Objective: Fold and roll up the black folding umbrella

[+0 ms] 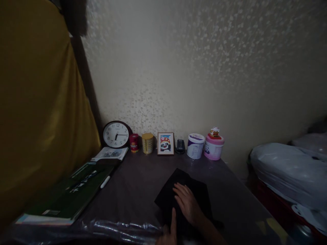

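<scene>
A black folded sheet point(176, 180), angular in outline, lies near the front of the table; I cannot tell whether it is cloth or paper. My right hand point(187, 204) rests flat on top of it with the fingers stretched out toward the upper left. At the bottom edge of the view is my left hand point(168, 231), partly cut off. Its index finger is straight and touches the sheet's lower part, while the other fingers look bent. Neither hand grips anything that I can see. The sheet's near part is dark and partly covered by the hands.
Along the wall stand a clock point(116, 134), a red can point(134, 143), a yellow tin point(147, 143), a framed panda picture point(165, 144), a black device point(180, 146) and two tubs point(196, 146). Left lie a green book point(68, 194) and a white pen point(105, 182) on the table point(138, 190).
</scene>
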The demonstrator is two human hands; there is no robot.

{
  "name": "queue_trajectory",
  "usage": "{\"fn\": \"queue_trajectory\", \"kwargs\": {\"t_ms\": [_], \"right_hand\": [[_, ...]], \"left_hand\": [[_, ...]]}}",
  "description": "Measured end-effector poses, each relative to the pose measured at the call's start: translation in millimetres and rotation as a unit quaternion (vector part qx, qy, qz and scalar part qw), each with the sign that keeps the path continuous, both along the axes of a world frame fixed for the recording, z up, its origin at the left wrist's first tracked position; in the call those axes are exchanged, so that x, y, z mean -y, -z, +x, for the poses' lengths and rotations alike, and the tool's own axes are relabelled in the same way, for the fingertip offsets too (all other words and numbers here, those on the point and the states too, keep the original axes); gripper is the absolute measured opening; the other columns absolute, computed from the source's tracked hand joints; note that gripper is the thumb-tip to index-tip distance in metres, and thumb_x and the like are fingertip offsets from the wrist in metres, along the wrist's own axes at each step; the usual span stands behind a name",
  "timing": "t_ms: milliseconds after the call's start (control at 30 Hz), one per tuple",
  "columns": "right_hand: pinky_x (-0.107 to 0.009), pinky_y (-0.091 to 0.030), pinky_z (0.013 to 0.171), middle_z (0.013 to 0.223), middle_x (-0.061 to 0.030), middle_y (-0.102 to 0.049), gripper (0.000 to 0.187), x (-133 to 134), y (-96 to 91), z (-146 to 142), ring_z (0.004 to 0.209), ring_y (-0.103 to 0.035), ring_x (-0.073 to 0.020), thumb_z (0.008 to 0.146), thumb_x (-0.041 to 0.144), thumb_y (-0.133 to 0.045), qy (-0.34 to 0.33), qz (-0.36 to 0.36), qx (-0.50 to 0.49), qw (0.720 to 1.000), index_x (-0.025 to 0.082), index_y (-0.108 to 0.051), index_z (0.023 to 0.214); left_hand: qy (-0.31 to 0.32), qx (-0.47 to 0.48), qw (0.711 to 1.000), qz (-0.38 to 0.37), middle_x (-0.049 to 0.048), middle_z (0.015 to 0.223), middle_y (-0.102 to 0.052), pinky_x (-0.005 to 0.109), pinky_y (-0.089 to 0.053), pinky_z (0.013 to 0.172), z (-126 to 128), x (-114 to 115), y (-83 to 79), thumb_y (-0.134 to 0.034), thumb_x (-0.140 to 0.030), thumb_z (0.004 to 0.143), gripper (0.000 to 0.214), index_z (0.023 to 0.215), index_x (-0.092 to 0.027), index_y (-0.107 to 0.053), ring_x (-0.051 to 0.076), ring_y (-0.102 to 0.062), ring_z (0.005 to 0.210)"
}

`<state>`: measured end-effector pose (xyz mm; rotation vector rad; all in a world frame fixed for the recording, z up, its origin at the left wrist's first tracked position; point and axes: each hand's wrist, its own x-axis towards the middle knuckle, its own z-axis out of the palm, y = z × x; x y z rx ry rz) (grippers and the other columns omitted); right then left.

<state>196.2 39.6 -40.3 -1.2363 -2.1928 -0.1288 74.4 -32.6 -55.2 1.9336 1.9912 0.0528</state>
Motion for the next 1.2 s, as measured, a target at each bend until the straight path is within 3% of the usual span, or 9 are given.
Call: {"fn": "queue_trajectory", "kwargs": {"t_ms": [300, 500, 567, 667, 867, 933, 1000, 1100, 1200], "right_hand": [[-0.045, -0.033, 0.099, 0.121, -0.0087, -0.056, 0.033, -71, 10.6, 22, 0.119, -0.044, -0.0197, 0.09, 0.028, -0.034, 0.011, -0.012, 0.043, 0.999, 0.019, -0.055, 0.114], [-0.043, -0.04, 0.092, 0.112, -0.01, -0.062, 0.032, -104, 11.6, 33, 0.108, -0.054, -0.021, 0.09, 0.026, -0.033, 0.107, 0.008, 0.043, 0.993, 0.017, -0.061, 0.105], [-0.045, -0.036, 0.096, 0.116, -0.0111, -0.059, 0.03, -97, 6.5, 27, 0.113, -0.05, -0.0219, 0.089, 0.025, -0.037, 0.122, 0.043, 0.036, 0.991, 0.017, -0.059, 0.108], [-0.044, -0.031, 0.1, 0.119, -0.0081, -0.058, 0.029, -71, 1.9, 8, 0.118, -0.045, -0.0198, 0.09, 0.025, -0.038, 0.061, 0.029, 0.041, 0.997, 0.019, -0.058, 0.109], [-0.04, -0.028, 0.103, 0.098, -0.0023, -0.068, 0.033, 3, -10.9, -37, 0.109, -0.052, -0.0157, 0.091, 0.027, -0.032, -0.076, -0.141, 0.028, 0.987, 0.024, -0.065, 0.094], [-0.034, -0.034, 0.099, 0.099, 0.0001, -0.068, 0.037, 23, -23.3, -41, 0.1, -0.058, -0.0132, 0.092, 0.027, -0.028, -0.13, -0.204, -0.038, 0.97, 0.025, -0.065, 0.093], [-0.026, -0.043, 0.089, 0.098, 0.0017, -0.067, 0.038, 35, -35.2, -32, 0.093, -0.06, -0.0114, 0.092, 0.03, -0.026, -0.162, -0.251, -0.138, 0.944, 0.027, -0.064, 0.094], [-0.029, -0.044, 0.087, 0.1, -0.0043, -0.066, 0.032, 38, -38.5, 8, 0.096, -0.059, -0.017, 0.087, 0.037, -0.036, -0.017, -0.192, -0.283, 0.94, 0.022, -0.064, 0.094], [-0.035, -0.045, 0.085, 0.098, -0.0059, -0.066, 0.033, 35, -19.8, 60, 0.092, -0.06, -0.0203, 0.083, 0.042, -0.038, 0.184, -0.143, -0.34, 0.911, 0.022, -0.062, 0.094]], "left_hand": [[-0.04, -0.001, 0.999, 0.005, 0.0107, 0.092, -0.064, 0.033, -0.049, 0.062, 7, 0, -2.4, -0.021, -0.005, 0.079, 0.061, 0.129, -0.04, -0.02, 0.023, -0.065, 0.07], [-0.015, 0.003, 1.0, -0.007, 0.0113, 0.095, -0.063, 0.034, -0.048, 0.064, 6, -2, -1.8, -0.024, -0.004, 0.078, 0.063, 0.131, -0.036, -0.015, 0.024, -0.065, 0.075], [-0.013, 0.0, 1.0, -0.015, 0.0109, 0.096, -0.063, 0.033, -0.048, 0.064, 5, -1, -2.0, -0.025, -0.004, 0.078, 0.064, 0.132, -0.036, -0.014, 0.024, -0.065, 0.077], [-0.011, -0.006, 1.0, -0.026, 0.011, 0.097, -0.063, 0.033, -0.047, 0.064, 4, -1, -3.2, -0.026, -0.004, 0.078, 0.064, 0.132, -0.036, -0.012, 0.024, -0.065, 0.078], [0.051, 0.032, 0.995, -0.08, 0.0125, 0.107, -0.061, 0.025, -0.042, 0.065, -10, -4, -7.7, -0.03, -0.01, 0.08, 0.06, 0.137, -0.026, -0.018, 0.02, -0.063, 0.086], [0.067, 0.038, 0.992, -0.104, 0.0132, 0.108, -0.06, 0.024, -0.041, 0.067, -13, -5, -10.0, -0.029, -0.013, 0.082, 0.056, 0.136, -0.022, -0.023, 0.019, -0.062, 0.088], [0.074, 0.039, 0.991, -0.108, 0.0141, 0.108, -0.06, 0.026, -0.041, 0.067, -14, -3, -13.5, -0.032, -0.014, 0.081, 0.06, 0.138, -0.02, -0.016, 0.02, -0.062, 0.087], [0.084, 0.051, 0.992, -0.076, 0.0141, 0.11, -0.058, 0.027, -0.041, 0.068, -15, 4, -21.2, -0.037, -0.012, 0.077, 0.075, 0.138, -0.018, 0.006, 0.021, -0.062, 0.089], [0.093, 0.064, 0.992, -0.052, 0.0137, 0.111, -0.058, 0.027, -0.04, 0.069, -16, 11, -28.3, -0.039, -0.011, 0.075, 0.079, 0.137, -0.016, 0.011, 0.02, -0.061, 0.09]]}}
